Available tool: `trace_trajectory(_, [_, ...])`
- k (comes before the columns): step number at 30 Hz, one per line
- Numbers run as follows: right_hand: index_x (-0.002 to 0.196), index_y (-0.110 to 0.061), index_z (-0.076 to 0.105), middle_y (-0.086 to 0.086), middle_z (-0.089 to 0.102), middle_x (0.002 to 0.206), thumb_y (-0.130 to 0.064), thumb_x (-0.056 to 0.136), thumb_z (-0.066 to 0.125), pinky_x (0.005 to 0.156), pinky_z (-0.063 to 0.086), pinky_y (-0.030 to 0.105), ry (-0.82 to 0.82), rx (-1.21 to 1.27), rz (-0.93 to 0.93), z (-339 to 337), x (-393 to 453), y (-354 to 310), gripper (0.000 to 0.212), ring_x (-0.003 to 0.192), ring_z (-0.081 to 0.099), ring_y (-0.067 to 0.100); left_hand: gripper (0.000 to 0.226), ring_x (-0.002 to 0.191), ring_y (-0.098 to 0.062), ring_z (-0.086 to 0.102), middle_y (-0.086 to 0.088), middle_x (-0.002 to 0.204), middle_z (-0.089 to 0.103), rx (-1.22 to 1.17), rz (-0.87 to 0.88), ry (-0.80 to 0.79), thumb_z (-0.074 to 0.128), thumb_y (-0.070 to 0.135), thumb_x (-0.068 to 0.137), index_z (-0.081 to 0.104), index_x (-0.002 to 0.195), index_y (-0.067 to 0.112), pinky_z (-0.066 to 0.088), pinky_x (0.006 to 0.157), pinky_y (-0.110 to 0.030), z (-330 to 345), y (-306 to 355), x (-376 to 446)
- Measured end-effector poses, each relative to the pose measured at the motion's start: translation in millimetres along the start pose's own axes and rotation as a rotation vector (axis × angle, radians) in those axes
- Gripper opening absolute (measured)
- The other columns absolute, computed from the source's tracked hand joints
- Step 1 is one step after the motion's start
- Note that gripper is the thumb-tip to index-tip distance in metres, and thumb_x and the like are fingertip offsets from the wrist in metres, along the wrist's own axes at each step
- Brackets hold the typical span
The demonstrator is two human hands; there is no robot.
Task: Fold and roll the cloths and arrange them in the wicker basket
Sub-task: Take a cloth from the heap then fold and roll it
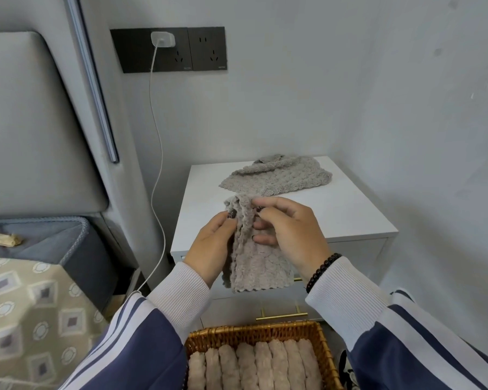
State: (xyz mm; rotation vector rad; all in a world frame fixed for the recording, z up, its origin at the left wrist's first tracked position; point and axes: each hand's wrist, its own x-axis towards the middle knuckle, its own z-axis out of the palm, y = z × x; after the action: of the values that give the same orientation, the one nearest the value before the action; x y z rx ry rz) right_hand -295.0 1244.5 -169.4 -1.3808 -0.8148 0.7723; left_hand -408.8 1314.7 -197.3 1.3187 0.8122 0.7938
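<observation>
Above the white desk (335,209), both hands pinch a folded grey cloth (251,266): left hand (212,246) and right hand (290,235) fingers at its top. The fluffy layers may slip apart. Below, the wicker basket (326,358) looks nearly full.

- The table (350,215) top shows bare white on its right and front, near the wall (420,136) corner.
- A loose cloth (276,175) covers the back of the table.
- The wicker basket (254,332) below holds 8 rolled cloths (254,367) packed side by side.
- The bed (54,249) and a hanging charger cable (157,153) bound the left side.
</observation>
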Motion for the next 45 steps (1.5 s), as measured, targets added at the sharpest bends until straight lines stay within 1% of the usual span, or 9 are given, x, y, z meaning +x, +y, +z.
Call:
trace_trajectory(7, [0.103, -0.017, 0.065, -0.001, 0.069, 0.100, 0.018, 0.085, 0.040, 0.069, 0.059, 0.024, -0.101, -0.013, -0.030, -0.7, 0.4, 0.8, 0.046, 0.087, 0.068, 0.011, 0.038, 0.097, -0.027, 0.069, -0.010, 0.104, 0.073, -0.071, 0.042, -0.034, 0.064, 0.022, 0.082, 0.061, 0.118, 0.009, 0.055, 0.085, -0.040, -7.7, 1.9, -3.6])
trace_trajectory(12, [0.116, -0.024, 0.058, -0.014, 0.061, 0.110, -0.011, 0.082, 0.067, 0.087, 0.053, 0.027, 0.196, -0.262, -0.113, -11.8, 7.1, 2.5, 0.038, 0.099, 0.060, 0.003, 0.020, 0.093, -0.024, 0.071, -0.008, 0.099, 0.074, -0.172, 0.009, 0.051, 0.051, 0.011, 0.097, 0.066, 0.109, 0.012, 0.057, 0.077, -0.035, -10.3, 5.7, -3.8])
trace_trajectory(16, [0.121, -0.012, 0.057, 0.003, 0.068, 0.111, -0.027, 0.069, 0.083, 0.088, 0.055, 0.040, 0.032, 0.087, 0.226, -16.9, 13.1, 5.2, 0.060, 0.097, 0.068, 0.020, 0.024, 0.094, -0.025, 0.070, -0.009, 0.102, 0.074, -0.311, -0.016, 0.050, 0.046, 0.011, 0.099, 0.066, 0.111, 0.011, 0.059, 0.079, -0.039, -10.2, 14.1, -6.3])
trace_trajectory(20, [0.105, 0.000, 0.067, 0.013, 0.073, 0.100, -0.016, 0.068, 0.078, 0.081, 0.057, 0.039, -0.121, 0.346, 0.384, -21.4, 12.0, 4.6, 0.041, 0.092, 0.071, 0.026, 0.021, 0.083, -0.020, 0.072, -0.006, 0.092, 0.075, -0.328, -0.019, 0.058, 0.046, 0.009, 0.098, 0.067, 0.103, 0.012, 0.059, 0.073, -0.035, -11.5, 17.6, -6.8])
trace_trajectory(30, [0.093, -0.009, 0.071, 0.008, 0.075, 0.089, -0.010, 0.065, 0.084, 0.082, 0.057, 0.041, -0.012, -0.026, 0.136, -56.3, 17.5, 4.4, 0.030, 0.085, 0.072, 0.024, 0.022, 0.054, -0.015, 0.062, -0.003, 0.076, 0.069, -0.159, -0.067, -0.002, 0.059, 0.007, 0.090, 0.063, 0.111, 0.008, 0.051, 0.047, -0.023, -20.2, 16.9, -2.0])
trace_trajectory(37, [0.099, -0.019, 0.071, -0.003, 0.075, 0.090, -0.022, 0.063, 0.086, 0.078, 0.057, 0.032, -0.381, -0.466, 0.130, -69.6, 2.7, -1.5, 0.039, 0.085, 0.072, 0.014, 0.073, 0.090, -0.028, 0.071, -0.012, 0.098, 0.074, 0.266, -0.118, -0.325, 0.086, 0.035, 0.049, 0.061, 0.116, 0.021, 0.057, 0.079, -0.040, -23.4, 9.5, -2.1])
trace_trajectory(41, [0.099, -0.025, 0.068, -0.010, 0.072, 0.093, -0.029, 0.065, 0.086, 0.082, 0.055, 0.027, -0.448, -0.627, 0.116, -70.4, -1.1, 4.8, 0.038, 0.087, 0.068, 0.006, 0.042, 0.074, -0.012, 0.071, -0.003, 0.085, 0.075, 0.408, -0.106, -0.448, 0.081, 0.032, 0.065, 0.070, 0.100, 0.014, 0.053, 0.060, -0.019, -10.8, 1.0, -6.7])
trace_trajectory(43, [0.101, -0.026, 0.066, -0.010, 0.070, 0.099, -0.033, 0.064, 0.085, 0.085, 0.054, 0.028, -0.489, -0.630, 0.163, -75.5, -1.3, 5.1, 0.042, 0.092, 0.067, 0.007, 0.043, 0.080, -0.019, 0.071, -0.009, 0.090, 0.075, 0.370, -0.101, -0.411, 0.072, 0.037, 0.066, 0.072, 0.099, 0.009, 0.056, 0.067, -0.027, -7.1, -3.2, -7.2])
trace_trajectory(45, [0.103, -0.023, 0.066, -0.009, 0.071, 0.097, -0.031, 0.066, 0.083, 0.074, 0.056, 0.023, -0.521, -0.614, 0.220, -84.1, -1.7, 3.6, 0.041, 0.087, 0.069, 0.006, 0.048, 0.090, -0.031, 0.070, -0.015, 0.099, 0.073, 0.304, -0.088, -0.346, 0.074, 0.040, 0.070, 0.070, 0.102, 0.004, 0.057, 0.082, -0.040, -6.6, -3.7, -6.0])
